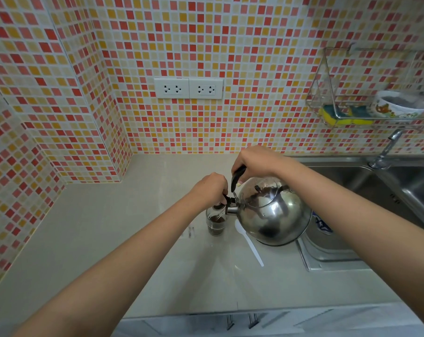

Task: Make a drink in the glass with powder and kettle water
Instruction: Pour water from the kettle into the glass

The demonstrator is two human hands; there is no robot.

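A shiny steel kettle (pixel 274 215) is tilted to the left over a small clear glass (pixel 215 223) that stands on the beige counter (pixel 108 239). Brown liquid or powder shows in the glass. My right hand (pixel 254 161) grips the kettle's black handle from above. My left hand (pixel 212 189) pinches the black spout cap, holding it up above the glass. A white plastic spoon (pixel 249 244) lies on the counter just right of the glass, partly under the kettle.
A steel double sink (pixel 376 181) with a tap (pixel 386 152) lies to the right. A blue-patterned packet (pixel 321 223) peeks out behind the kettle. A wire rack (pixel 352 117) on the tiled wall holds sponges and a bowl. Two wall sockets (pixel 189 88) sit above the counter.
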